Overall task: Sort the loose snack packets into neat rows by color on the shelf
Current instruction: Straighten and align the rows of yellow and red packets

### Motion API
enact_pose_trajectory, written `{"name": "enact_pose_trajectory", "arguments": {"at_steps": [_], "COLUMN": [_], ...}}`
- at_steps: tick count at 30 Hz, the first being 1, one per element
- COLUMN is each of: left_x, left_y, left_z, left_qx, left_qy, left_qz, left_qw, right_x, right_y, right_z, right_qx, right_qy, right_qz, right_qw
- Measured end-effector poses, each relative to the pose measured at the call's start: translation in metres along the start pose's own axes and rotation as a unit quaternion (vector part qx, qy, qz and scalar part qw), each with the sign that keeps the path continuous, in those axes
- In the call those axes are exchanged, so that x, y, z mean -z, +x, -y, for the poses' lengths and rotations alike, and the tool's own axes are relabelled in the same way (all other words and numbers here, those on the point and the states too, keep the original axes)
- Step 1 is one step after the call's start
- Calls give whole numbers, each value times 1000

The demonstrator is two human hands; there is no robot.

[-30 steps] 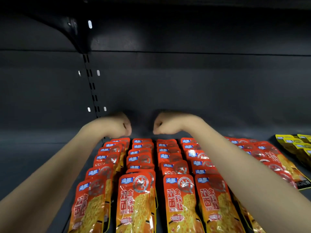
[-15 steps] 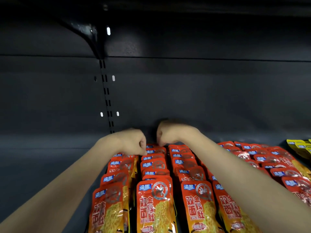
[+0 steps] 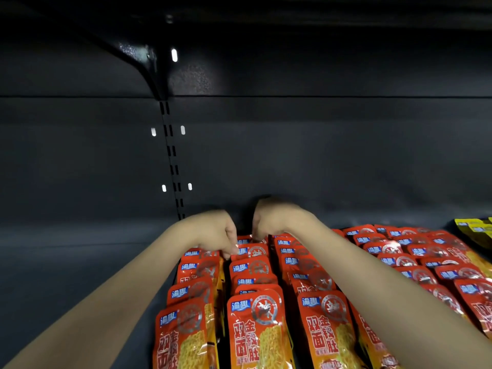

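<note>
Now both hands' fingers, left hand [image 3: 213, 233] and right hand [image 3: 269, 222], curl down pinching rear red packets [image 3: 250, 251] of the middle row (shelf [image 3: 80, 262] back); nudge tops level under the fingertips

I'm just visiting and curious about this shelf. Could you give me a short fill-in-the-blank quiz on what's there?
1. The packets under both hands are mostly ____ in colour.
2. The yellow packets lie at the far ____ edge of the shelf.
3. The left hand and right hand work at the ____ end of the rows.

Missing words: red; right; back
</note>
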State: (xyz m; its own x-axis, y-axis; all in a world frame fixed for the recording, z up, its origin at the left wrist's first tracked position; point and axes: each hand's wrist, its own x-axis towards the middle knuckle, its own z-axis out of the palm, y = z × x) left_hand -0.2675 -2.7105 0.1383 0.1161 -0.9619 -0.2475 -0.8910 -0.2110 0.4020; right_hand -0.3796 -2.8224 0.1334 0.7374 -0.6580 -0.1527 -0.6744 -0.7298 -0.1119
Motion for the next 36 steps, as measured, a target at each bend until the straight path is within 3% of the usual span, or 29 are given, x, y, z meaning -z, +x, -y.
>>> {"name": "enact_pose_trajectory", "arguments": {"at_steps": [16, 20, 24, 36], "left_x": [6, 10, 0, -28], "left_y": [-5, -21, -36, -42], "left_z": [-4, -2, -1, -7], "left_qx": [8, -9, -30, -25], "left_qy": [-4, -13, 1, 32], "left_qz": [-22, -64, -89, -22], "left_qw": [1000, 998, 996, 999], "right_x": [9, 19, 18, -5], "right_y": [-8, -30, -53, -58], "right_z": [-6, -5, 2, 8], "right_qx": [-37, 0, 62, 54], "right_qy": [49, 74, 86, 127], "right_qz": [-25, -49, -3, 27], "right_qw": [998, 996, 994, 990]}}
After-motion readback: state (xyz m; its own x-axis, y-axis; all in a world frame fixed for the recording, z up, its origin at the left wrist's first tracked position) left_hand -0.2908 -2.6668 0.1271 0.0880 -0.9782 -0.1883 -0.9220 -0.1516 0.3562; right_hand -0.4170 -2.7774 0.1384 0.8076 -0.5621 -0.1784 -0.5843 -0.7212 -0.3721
